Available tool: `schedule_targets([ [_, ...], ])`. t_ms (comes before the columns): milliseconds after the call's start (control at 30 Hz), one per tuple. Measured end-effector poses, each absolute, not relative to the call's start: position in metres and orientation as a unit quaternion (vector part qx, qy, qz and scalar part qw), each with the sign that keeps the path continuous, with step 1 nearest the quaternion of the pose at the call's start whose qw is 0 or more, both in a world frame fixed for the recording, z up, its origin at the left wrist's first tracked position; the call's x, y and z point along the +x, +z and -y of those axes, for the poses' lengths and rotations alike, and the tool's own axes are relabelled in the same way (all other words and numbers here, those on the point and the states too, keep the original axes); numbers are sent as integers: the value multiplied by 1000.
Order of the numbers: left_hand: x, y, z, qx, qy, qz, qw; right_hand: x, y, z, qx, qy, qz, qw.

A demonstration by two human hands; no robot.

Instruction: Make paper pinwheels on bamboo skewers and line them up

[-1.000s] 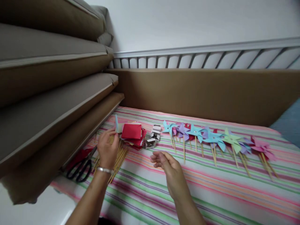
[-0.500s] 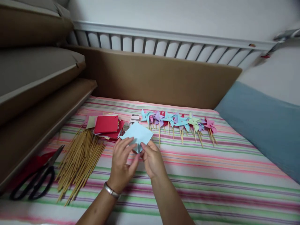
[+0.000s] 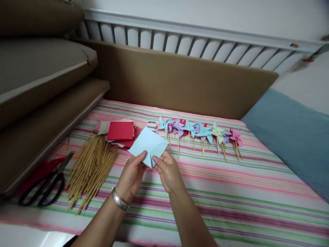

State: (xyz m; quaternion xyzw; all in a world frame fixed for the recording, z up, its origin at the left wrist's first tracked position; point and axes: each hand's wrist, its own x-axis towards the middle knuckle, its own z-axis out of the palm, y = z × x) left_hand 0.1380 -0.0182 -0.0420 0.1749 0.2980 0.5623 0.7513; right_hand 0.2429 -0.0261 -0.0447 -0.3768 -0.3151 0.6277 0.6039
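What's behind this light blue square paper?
Behind the light blue square paper, a small silvery-white object, a red-topped paper pile and striped multicoloured cloth show; what it covers is hidden.

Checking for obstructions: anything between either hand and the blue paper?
Nothing visible: left hand and right hand both hold the blue paper directly at its near corner. The red-topped paper stack lies to the left, not between.

Centre: two bare hands [image 3: 168,171], one pale-blue paper square [image 3: 148,141]. Centre right: nine-plus multicoloured paper pinwheels [image 3: 190,127]. Lower left: one pair of black-handled scissors [image 3: 55,175].
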Motion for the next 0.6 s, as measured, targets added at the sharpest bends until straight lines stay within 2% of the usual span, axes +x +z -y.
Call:
schedule_targets([
  [233,129,-52,8,140,608,-300,721,241,-55,26,-432,643,341,532],
  [600,125,-50,9,146,594,-315,726,236,-52,26,-468,602,365,534],
])
